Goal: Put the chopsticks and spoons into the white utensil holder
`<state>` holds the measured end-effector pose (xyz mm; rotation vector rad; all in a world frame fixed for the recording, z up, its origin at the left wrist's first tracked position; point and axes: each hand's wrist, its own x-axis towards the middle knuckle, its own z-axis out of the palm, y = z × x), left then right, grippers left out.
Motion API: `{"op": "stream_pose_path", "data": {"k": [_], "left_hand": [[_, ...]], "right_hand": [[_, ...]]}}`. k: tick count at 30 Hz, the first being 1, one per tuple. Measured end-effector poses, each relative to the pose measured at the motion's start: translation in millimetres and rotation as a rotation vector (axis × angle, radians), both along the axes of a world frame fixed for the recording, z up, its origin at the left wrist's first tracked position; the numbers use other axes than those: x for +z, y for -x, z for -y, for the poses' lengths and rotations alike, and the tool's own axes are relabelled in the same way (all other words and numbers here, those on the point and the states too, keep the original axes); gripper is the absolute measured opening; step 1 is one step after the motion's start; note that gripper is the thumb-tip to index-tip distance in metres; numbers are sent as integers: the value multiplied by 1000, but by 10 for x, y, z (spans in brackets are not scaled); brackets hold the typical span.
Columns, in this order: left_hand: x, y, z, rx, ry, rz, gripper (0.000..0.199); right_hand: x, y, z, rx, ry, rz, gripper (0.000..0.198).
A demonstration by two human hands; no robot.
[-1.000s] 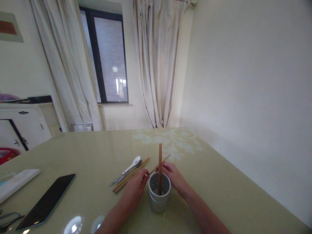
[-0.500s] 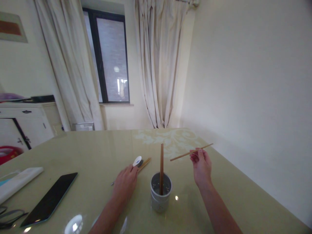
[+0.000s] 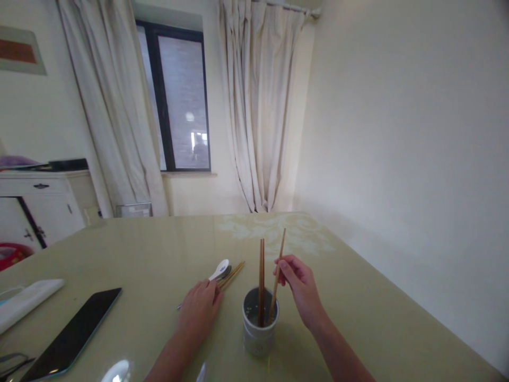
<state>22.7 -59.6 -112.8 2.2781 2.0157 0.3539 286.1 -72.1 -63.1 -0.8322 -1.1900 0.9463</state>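
A chopstick point(image 3: 280, 248) is pinched in my right hand point(image 3: 298, 281), nearly upright, with its lower end inside a grey cylindrical holder point(image 3: 258, 344). Two darker chopsticks point(image 3: 261, 276) stand side by side in that holder. To its left, my left hand point(image 3: 199, 307) is closed over a bundle on the table. Out of the bundle stick a white spoon point(image 3: 219, 269), a dark spoon point(image 3: 226, 272) partly behind it, and several light wooden chopsticks point(image 3: 234, 275). A thin metal handle tip point(image 3: 178, 306) shows on the hand's other side. Its fingertips are mostly hidden.
A dark tablet point(image 3: 73, 334) lies on the glossy table point(image 3: 151, 249) at left, near a white flat object point(image 3: 32, 300) and dark-framed glasses point(image 3: 16, 363). The wall point(image 3: 397, 159) runs along the right. Curtains point(image 3: 262, 106) and a window point(image 3: 183, 101) are behind.
My right hand has moved left to the holder and turned the chopstick from nearly level to upright, its lower end now inside. The left hand stays on the bundle.
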Motion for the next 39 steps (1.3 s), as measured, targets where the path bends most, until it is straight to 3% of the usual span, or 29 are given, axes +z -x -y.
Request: {"op": "stream_pose_path", "data": {"k": [12, 17, 21, 26, 29, 32, 36, 39], "left_hand": [[-88, -128, 21, -37, -70, 162, 23], [-146, -250, 52, -92, -25, 399, 29], [-164, -347, 103, -202, -29, 568, 30], [-135, -401, 167, -277, -12, 654, 33], [-164, -360, 131, -290, -81, 645, 35], [-170, -252, 52, -256, -162, 577, 33], [-76, -72, -31, -95, -181, 320, 25], [-2, 15, -42, -10, -135, 101, 24]], "right_hand": [[-213, 104, -86, 41, 104, 93, 56], [-387, 129, -218, 40, 198, 95, 68], [-462, 199, -218, 122, 246, 149, 63], [-412, 287, -127, 184, 282, 27, 55], [-360, 249, -156, 83, 227, 0, 50], [-273, 43, -236, -105, 179, -157, 50], [-114, -415, -301, -374, 99, -498, 55], [-1, -652, -277, -440, -26, -608, 51]]}}
